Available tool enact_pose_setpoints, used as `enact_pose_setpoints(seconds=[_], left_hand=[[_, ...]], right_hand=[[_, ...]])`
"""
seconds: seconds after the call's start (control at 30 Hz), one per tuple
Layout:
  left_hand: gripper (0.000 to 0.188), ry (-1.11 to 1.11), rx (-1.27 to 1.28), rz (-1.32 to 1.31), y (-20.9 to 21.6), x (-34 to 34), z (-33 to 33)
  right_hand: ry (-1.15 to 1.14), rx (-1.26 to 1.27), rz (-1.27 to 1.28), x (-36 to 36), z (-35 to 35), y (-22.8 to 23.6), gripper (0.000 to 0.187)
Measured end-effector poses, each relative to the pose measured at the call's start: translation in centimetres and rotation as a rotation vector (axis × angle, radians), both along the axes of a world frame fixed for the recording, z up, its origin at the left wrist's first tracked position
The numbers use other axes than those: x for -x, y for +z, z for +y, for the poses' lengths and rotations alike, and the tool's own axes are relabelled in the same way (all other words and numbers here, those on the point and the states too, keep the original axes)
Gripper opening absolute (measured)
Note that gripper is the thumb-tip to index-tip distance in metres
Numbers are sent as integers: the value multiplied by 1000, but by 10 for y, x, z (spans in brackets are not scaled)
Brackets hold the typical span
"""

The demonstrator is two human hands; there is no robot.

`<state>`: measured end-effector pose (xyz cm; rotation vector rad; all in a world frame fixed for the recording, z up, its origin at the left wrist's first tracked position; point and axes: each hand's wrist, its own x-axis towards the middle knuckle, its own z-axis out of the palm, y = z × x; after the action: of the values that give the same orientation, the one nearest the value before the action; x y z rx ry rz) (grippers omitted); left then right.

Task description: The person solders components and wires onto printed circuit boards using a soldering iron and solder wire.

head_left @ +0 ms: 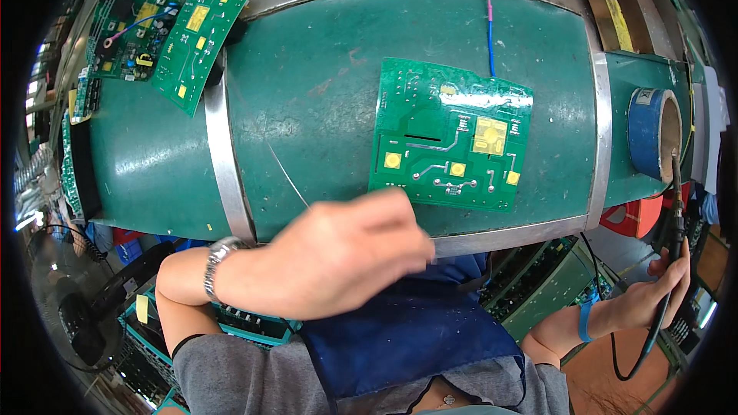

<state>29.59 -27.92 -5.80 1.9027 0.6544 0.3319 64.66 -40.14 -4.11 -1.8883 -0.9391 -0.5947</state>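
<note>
My left hand (330, 253), with a metal watch at the wrist, is closed near the front edge of the bench. A thin silvery solder wire (286, 172) sticks out of it toward the far left. Just beyond my fingers lies a green circuit board (430, 134) with yellow patches and solder traces. A blue wire (490, 42) with a pink end runs from its far edge. At the far right, my right hand (670, 284) grips a soldering iron (678, 219). The iron's tip reaches the opening of a blue round holder (644, 134).
Metal strips (221, 138) frame the green bench top. More circuit boards (196, 50) lean at the back left. A red container (634, 217) sits below the blue holder. The iron's black cable (649, 338) loops under my right arm. A fan (73, 292) stands at the left.
</note>
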Motion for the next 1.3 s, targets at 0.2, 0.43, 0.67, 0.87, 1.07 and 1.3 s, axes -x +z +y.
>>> enact_pose_setpoints(seconds=[0.2, 0.43, 0.67, 0.87, 1.07, 1.3], left_hand=[[15, 379, -318, 44, 4, 4, 36], [17, 395, -347, 18, -21, 9, 35], [19, 394, -448, -51, -33, -4, 29], [21, 394, -517, -37, -32, -9, 30], [23, 388, -545, -49, -35, -11, 31], [24, 360, -567, -57, -40, -12, 32]], right_hand=[[176, -107, 186, 27, -3, -6, 35], [739, 88, 295, 83, 15, -22, 37], [864, 216, 285, 94, 28, -24, 34], [908, 217, 270, 94, 32, -25, 30], [912, 232, 290, 97, 37, -27, 27], [895, 257, 289, 100, 35, -23, 26]])
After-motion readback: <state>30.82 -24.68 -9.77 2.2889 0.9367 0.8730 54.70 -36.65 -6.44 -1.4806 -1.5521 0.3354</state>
